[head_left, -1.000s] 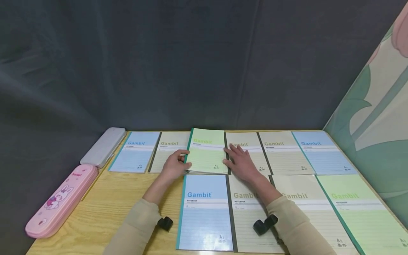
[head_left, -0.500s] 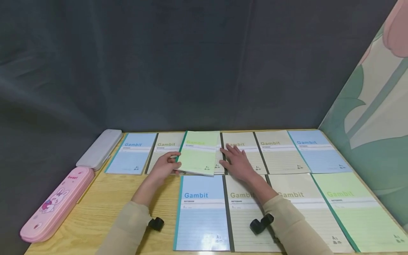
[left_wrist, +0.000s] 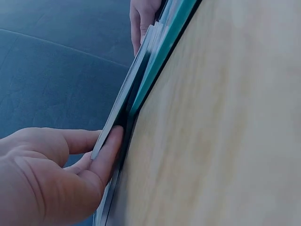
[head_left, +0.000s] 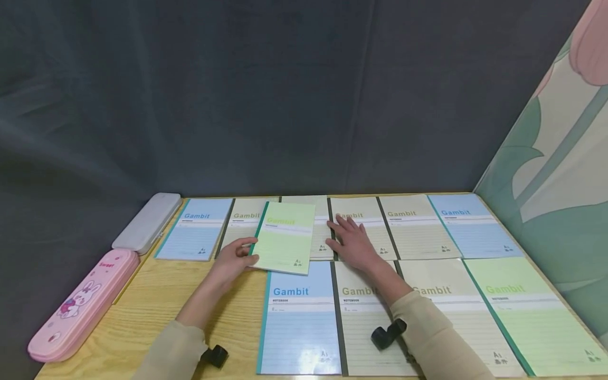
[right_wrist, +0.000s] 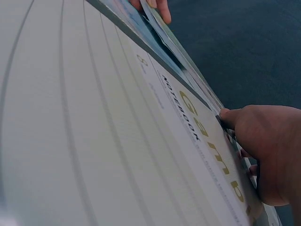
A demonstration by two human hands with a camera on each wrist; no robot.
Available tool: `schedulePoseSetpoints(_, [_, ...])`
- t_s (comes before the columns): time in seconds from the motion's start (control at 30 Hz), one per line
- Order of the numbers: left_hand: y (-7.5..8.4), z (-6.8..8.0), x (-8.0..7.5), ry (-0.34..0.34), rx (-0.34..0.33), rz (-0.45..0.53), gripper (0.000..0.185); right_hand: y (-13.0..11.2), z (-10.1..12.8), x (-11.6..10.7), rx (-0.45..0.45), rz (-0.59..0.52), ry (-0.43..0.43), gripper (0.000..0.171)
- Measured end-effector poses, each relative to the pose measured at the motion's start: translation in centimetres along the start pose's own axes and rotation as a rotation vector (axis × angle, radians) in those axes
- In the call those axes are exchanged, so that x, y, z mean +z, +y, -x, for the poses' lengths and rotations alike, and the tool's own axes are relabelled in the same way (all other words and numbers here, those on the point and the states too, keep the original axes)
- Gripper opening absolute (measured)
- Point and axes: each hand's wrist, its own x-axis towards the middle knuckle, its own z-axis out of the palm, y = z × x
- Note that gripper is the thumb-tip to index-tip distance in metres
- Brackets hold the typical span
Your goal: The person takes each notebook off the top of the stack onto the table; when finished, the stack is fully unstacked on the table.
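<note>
Notebooks lay in two rows on the wooden table (head_left: pixel 142 311), two pencil cases at the left

The left hand (head_left: pixel 233 261) pinched a light green notebook (head_left: pixel 284 237), tilted over the far row; the right hand (head_left: pixel 353 243) lay flat, fingers straight, on a beige notebook (head_left: pixel 368 211) beside it

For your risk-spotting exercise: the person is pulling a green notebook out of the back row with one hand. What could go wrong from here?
1. The left hand pinches only the green notebook by its spine edge; it could slip.
2. It overlaps the beige notebook beneath and might drag it askew, though the right hand presses nearby.
</note>
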Motion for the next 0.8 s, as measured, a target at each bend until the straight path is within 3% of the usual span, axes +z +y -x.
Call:
schedulePoseSetpoints(0.53, [-1.5, 4.4, -1.7, -0.053, -0.01, 0.046, 0.052, -0.1, 0.2, -0.2, -0.019, 0.007, 0.006, 0.058])
schedulePoseSetpoints(0.8, [-2.2, 6.2, -1.9, -0.007, -0.028, -0.024, 0.055, -0.1, 0.1, -0.2, -0.017, 0.004, 0.004, 0.057])
